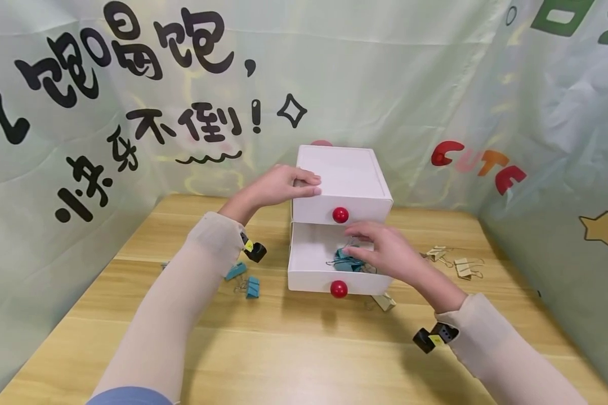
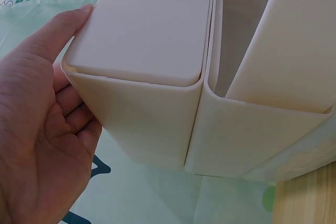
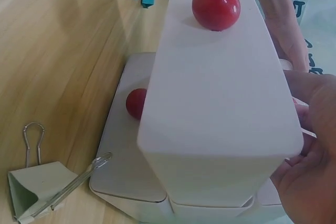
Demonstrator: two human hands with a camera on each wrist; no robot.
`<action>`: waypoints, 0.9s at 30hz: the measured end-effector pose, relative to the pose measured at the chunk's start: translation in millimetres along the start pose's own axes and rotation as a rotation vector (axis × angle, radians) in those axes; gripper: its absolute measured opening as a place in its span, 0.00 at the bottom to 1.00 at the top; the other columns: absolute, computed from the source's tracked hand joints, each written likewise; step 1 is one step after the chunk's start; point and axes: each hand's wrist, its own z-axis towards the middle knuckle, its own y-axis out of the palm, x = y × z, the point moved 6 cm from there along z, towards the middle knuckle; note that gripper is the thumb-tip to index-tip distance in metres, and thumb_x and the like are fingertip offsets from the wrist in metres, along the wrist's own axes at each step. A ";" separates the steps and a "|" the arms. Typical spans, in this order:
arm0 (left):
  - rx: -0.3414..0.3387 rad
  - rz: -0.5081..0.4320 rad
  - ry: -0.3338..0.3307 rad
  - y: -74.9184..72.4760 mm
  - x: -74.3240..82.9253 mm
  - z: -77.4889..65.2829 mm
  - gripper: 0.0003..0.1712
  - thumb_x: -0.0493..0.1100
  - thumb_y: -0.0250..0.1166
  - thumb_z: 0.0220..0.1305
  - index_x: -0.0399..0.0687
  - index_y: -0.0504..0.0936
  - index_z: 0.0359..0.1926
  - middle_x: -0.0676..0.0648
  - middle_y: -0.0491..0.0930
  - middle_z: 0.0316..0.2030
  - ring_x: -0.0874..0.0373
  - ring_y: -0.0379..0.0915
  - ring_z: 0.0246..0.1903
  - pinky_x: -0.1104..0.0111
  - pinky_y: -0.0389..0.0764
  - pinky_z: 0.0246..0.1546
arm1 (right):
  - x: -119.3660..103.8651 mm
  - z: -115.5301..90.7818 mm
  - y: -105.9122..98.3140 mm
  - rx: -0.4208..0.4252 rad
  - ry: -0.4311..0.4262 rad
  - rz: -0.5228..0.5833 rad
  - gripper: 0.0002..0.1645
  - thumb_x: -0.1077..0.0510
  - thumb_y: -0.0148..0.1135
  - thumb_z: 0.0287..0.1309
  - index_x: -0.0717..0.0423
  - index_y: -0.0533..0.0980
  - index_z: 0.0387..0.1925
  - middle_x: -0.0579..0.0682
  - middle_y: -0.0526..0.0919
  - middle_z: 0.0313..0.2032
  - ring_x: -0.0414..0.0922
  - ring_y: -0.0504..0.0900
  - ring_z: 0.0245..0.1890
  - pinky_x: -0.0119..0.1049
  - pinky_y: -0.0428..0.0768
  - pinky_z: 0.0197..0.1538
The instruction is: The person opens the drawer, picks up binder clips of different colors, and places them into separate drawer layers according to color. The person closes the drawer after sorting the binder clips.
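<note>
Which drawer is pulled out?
The middle drawer, with blue clips inside: it juts forward, while the top drawer and the bottom drawer sit closed.

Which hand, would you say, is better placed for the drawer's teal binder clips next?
Probably the right hand: it is at the teal binder clips inside the open drawer, while the left hand rests on the drawer unit.

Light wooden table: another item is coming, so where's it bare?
Bare: table front, between the beige fabric sleeves; and beyond the cream metal binder clips, right of the white boxy plastic drawer unit. Crowded: left of the unit, blue metal binder clips.
</note>
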 end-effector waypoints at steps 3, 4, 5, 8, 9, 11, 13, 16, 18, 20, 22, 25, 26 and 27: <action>-0.006 -0.004 -0.009 -0.5 1.1 -0.7 0.31 0.70 0.55 0.49 0.61 0.78 0.50 0.59 0.72 0.53 0.66 0.63 0.55 0.70 0.65 0.52 | 0.3 1.7 -3.1 0.007 0.000 0.038 0.22 0.45 0.63 0.49 0.48 0.76 0.46 0.44 0.76 0.46 0.44 0.76 0.45 0.43 0.73 0.48; -0.007 -0.005 -0.013 -0.5 1.4 -0.9 0.31 0.70 0.56 0.49 0.62 0.78 0.50 0.59 0.72 0.52 0.66 0.63 0.55 0.70 0.65 0.53 | 0.4 2.1 -4.8 0.014 0.000 0.051 0.22 0.44 0.62 0.50 0.48 0.76 0.46 0.44 0.76 0.47 0.44 0.76 0.46 0.43 0.73 0.48; -0.009 -0.007 -0.016 -0.3 1.9 -0.9 0.31 0.70 0.56 0.49 0.62 0.77 0.50 0.59 0.72 0.53 0.66 0.63 0.55 0.70 0.65 0.53 | 0.8 2.1 -7.1 0.024 0.005 0.067 0.22 0.43 0.61 0.50 0.48 0.76 0.46 0.44 0.76 0.47 0.44 0.75 0.46 0.42 0.73 0.49; -0.012 -0.007 -0.021 0.2 2.7 -1.0 0.31 0.69 0.56 0.49 0.61 0.77 0.51 0.59 0.72 0.53 0.66 0.63 0.55 0.70 0.65 0.53 | 1.8 1.6 -15.8 0.074 0.013 0.101 0.23 0.42 0.58 0.52 0.49 0.76 0.46 0.44 0.77 0.46 0.43 0.76 0.46 0.42 0.73 0.48; -0.010 -0.006 -0.020 0.1 2.8 -0.9 0.31 0.69 0.56 0.49 0.61 0.77 0.51 0.59 0.72 0.53 0.66 0.63 0.55 0.70 0.65 0.53 | 1.9 1.6 -19.1 0.098 0.011 0.102 0.23 0.42 0.57 0.53 0.50 0.76 0.46 0.44 0.77 0.45 0.42 0.76 0.45 0.42 0.74 0.48; -0.009 -0.003 -0.018 0.1 2.5 -0.6 0.31 0.69 0.56 0.50 0.60 0.77 0.51 0.59 0.72 0.53 0.66 0.63 0.55 0.70 0.65 0.53 | 1.9 1.6 -26.6 0.160 -0.002 0.095 0.21 0.44 0.57 0.54 0.50 0.76 0.45 0.44 0.78 0.43 0.41 0.77 0.43 0.41 0.75 0.46; -0.007 -0.001 -0.015 0.1 2.1 -0.3 0.31 0.69 0.56 0.50 0.60 0.77 0.51 0.59 0.72 0.53 0.65 0.63 0.55 0.70 0.65 0.53 | 1.0 1.9 -34.9 0.236 -0.034 0.075 0.18 0.46 0.58 0.55 0.51 0.77 0.44 0.44 0.79 0.41 0.40 0.77 0.41 0.40 0.76 0.44; -0.008 -0.001 -0.015 0.4 0.6 0.2 0.31 0.69 0.56 0.49 0.60 0.77 0.51 0.59 0.72 0.53 0.65 0.62 0.55 0.70 0.64 0.53 | 0.6 2.9 -46.0 0.339 -0.085 0.048 0.15 0.50 0.59 0.55 0.51 0.77 0.42 0.44 0.79 0.39 0.39 0.78 0.39 0.40 0.77 0.42; -0.009 -0.002 -0.016 0.8 0.0 0.2 0.32 0.70 0.56 0.49 0.61 0.77 0.50 0.59 0.72 0.53 0.65 0.62 0.55 0.70 0.65 0.53 | 1.0 3.6 -51.9 0.388 -0.111 0.027 0.13 0.51 0.60 0.54 0.52 0.78 0.40 0.43 0.79 0.38 0.38 0.77 0.37 0.38 0.77 0.40; -0.008 -0.002 -0.016 1.3 -0.7 0.2 0.32 0.70 0.56 0.48 0.61 0.77 0.50 0.59 0.72 0.52 0.66 0.63 0.55 0.70 0.65 0.53 | 2.7 4.4 -56.2 0.418 -0.123 0.012 0.12 0.51 0.60 0.54 0.52 0.78 0.38 0.43 0.80 0.36 0.37 0.77 0.35 0.37 0.76 0.38; -0.008 -0.002 -0.012 1.7 -0.5 0.0 0.32 0.70 0.56 0.49 0.61 0.78 0.50 0.59 0.72 0.52 0.66 0.63 0.55 0.70 0.65 0.52 | 4.5 5.2 -59.7 0.438 -0.126 -0.003 0.11 0.51 0.61 0.53 0.52 0.79 0.37 0.43 0.80 0.35 0.38 0.76 0.35 0.37 0.75 0.37; -0.006 -0.001 -0.003 2.0 0.1 0.1 0.31 0.70 0.56 0.49 0.61 0.78 0.50 0.58 0.72 0.52 0.66 0.63 0.55 0.71 0.66 0.52 | 7.1 8.0 -63.9 0.447 -0.116 -0.037 0.12 0.50 0.61 0.53 0.51 0.79 0.37 0.44 0.80 0.36 0.40 0.75 0.37 0.39 0.72 0.40; -0.005 0.000 -0.001 1.8 0.3 0.2 0.31 0.69 0.56 0.50 0.60 0.78 0.50 0.58 0.72 0.52 0.65 0.64 0.54 0.71 0.66 0.52 | 7.9 9.6 -65.2 0.445 -0.111 -0.047 0.13 0.49 0.60 0.53 0.51 0.79 0.37 0.45 0.80 0.36 0.42 0.74 0.39 0.41 0.71 0.41; -0.003 -0.001 0.000 1.5 0.6 0.3 0.31 0.69 0.56 0.50 0.60 0.78 0.50 0.58 0.72 0.52 0.65 0.64 0.54 0.71 0.66 0.52 | 8.7 11.4 -66.4 0.441 -0.106 -0.054 0.13 0.49 0.60 0.53 0.51 0.79 0.38 0.45 0.81 0.37 0.43 0.74 0.41 0.43 0.70 0.43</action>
